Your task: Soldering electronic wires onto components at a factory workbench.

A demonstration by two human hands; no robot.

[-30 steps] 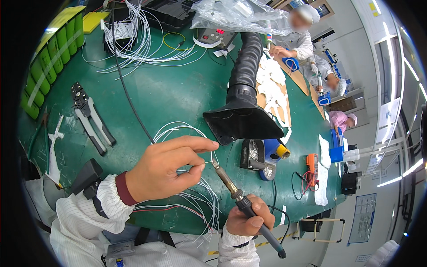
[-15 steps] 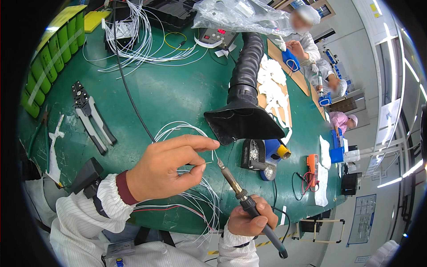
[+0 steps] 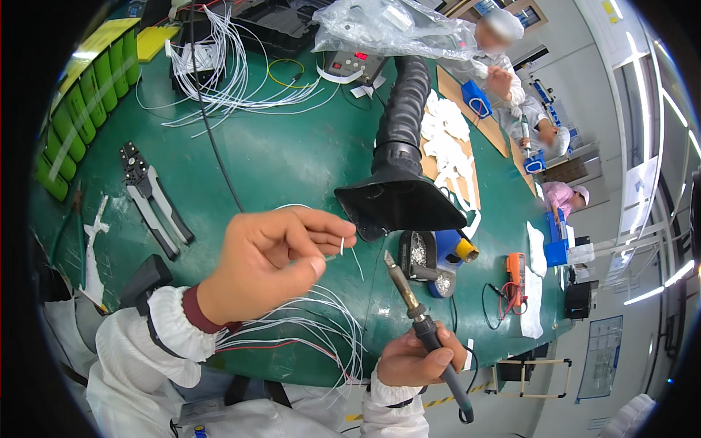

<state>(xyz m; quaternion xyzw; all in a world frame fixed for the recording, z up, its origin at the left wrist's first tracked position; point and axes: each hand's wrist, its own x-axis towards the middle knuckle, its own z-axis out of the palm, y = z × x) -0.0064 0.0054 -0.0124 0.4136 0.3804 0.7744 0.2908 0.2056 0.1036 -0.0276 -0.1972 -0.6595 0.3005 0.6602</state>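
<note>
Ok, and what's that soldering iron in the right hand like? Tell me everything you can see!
The soldering iron is long and thin, like a fat pen. It has a narrow tip, a metal-looking barrel with a brownish part, a ring-shaped collar, and a dark handle. The right hand grips it at a slant, tip up and leftward. The tip touches nothing I can see.

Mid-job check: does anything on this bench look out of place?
Mildly: some loose white wires trail over the green table's near edge, just left of the right hand, where they might snag. I see no obvious spill.
</note>
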